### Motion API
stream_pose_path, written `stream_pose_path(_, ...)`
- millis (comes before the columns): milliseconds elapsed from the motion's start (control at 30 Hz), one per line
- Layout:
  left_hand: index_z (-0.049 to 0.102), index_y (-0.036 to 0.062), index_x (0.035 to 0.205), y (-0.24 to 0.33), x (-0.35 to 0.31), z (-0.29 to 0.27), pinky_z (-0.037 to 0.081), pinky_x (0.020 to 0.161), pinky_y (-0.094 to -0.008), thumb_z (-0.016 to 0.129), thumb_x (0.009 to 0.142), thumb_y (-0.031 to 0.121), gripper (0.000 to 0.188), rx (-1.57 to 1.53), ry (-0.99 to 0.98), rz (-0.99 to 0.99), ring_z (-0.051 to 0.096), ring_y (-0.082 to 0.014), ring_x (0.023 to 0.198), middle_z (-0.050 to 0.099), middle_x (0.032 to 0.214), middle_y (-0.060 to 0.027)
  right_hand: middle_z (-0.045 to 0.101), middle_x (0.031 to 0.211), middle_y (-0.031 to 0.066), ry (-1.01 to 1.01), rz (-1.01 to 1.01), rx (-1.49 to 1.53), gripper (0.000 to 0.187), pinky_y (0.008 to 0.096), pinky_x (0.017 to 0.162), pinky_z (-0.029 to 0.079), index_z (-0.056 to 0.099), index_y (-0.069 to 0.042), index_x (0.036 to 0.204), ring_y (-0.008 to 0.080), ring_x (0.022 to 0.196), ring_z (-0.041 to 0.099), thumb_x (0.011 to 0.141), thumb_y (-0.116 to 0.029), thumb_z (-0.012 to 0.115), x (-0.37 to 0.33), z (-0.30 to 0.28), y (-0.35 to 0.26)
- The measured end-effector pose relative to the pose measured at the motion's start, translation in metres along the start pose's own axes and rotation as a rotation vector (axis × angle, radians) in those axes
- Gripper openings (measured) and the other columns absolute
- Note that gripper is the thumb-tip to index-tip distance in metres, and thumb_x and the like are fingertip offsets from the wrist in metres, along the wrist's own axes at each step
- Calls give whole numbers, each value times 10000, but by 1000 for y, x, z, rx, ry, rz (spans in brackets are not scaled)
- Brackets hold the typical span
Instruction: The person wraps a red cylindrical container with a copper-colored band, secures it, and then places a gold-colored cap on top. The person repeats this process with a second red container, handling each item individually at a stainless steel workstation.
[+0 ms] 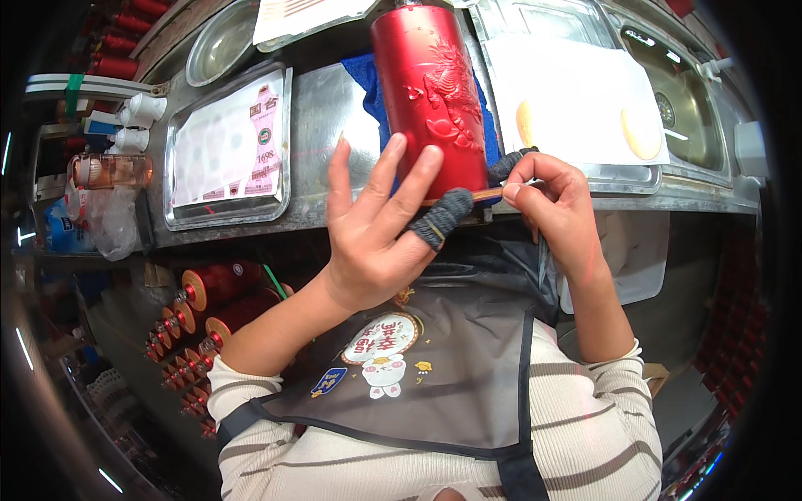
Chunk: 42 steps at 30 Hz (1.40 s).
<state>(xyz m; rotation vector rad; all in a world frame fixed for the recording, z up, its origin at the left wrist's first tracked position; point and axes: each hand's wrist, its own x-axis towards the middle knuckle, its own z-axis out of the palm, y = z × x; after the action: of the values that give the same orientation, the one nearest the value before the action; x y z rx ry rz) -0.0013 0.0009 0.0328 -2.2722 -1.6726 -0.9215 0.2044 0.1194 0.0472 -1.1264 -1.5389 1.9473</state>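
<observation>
A shiny red bottle (418, 83) with a raised dragon-like relief lies on a blue cloth (361, 77), its base toward me. My left hand (376, 213) has its fingers spread, with fingertips over the bottle's lower left side. A dark knitted cover (443, 219) wraps its thumb, which rests at the base edge. At the base's right, my right hand (558, 200) pinches the end of a thin brown strip (487, 194) that runs along the base to the left thumb. Another dark knitted cover (506, 167) shows beside the right fingers, against the bottle.
A metal tray with printed pink-and-white sheets (225, 142) lies left. To the right, white sheets (576, 100) cover another tray, beside a metal basin (681, 108). A round bowl (219, 46) stands far left. Several red bottles (219, 284) are stacked below the bench at left.
</observation>
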Motion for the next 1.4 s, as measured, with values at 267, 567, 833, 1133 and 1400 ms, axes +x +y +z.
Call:
stream_pose_path(267, 750, 87, 1096, 4, 15, 22, 275, 1100, -676, 799, 710, 169, 398, -62, 110, -150, 541, -379, 1322, 611, 1361, -198, 614, 792, -32, -24, -19, -15, 68, 173, 565, 390, 634, -9, 841, -2, 644, 516, 877, -44, 680, 4, 0, 9)
stream_pose_path(567, 710, -25, 1119, -6, -34, 6, 310, 1102, -642, 861, 740, 176, 455, -168, 84, -252, 572, -425, 1268, 565, 1388, -261, 604, 768, -27, -17, -14, -55, 69, 181, 562, 393, 636, -1, 829, 1, 636, 511, 865, -40, 680, -4, 0, -6)
stream_pose_path(833, 729, 37, 1089, -4, -18, -2, 283, 1101, -673, 859, 706, 110, 411, -57, 8, -83, 568, -438, 1270, 570, 1378, -256, 606, 750, -26, -10, 0, -34, 66, 177, 558, 392, 630, -4, 823, 3, 628, 517, 870, -28, 670, -1, 0, -3)
stream_pose_path(1133, 689, 81, 781, 13, 30, 7, 158, 1130, -707, 743, 716, 172, 124, 30, -40, 65, 551, -436, 1289, 643, 1311, -195, 625, 804, -18, -42, 28, 7, 63, 174, 586, 413, 637, -4, 840, 12, 666, 541, 879, -32, 677, 5, 2, 4)
stream_pose_path(1400, 712, -12, 1136, -4, 2, 14, 285, 1113, -646, 855, 723, 193, 483, -171, 134, -209, 577, -376, 1282, 623, 1333, -216, 564, 816, -41, 9, -112, -98, 90, 152, 549, 355, 646, -16, 843, -18, 631, 478, 863, -60, 721, 1, 9, 5)
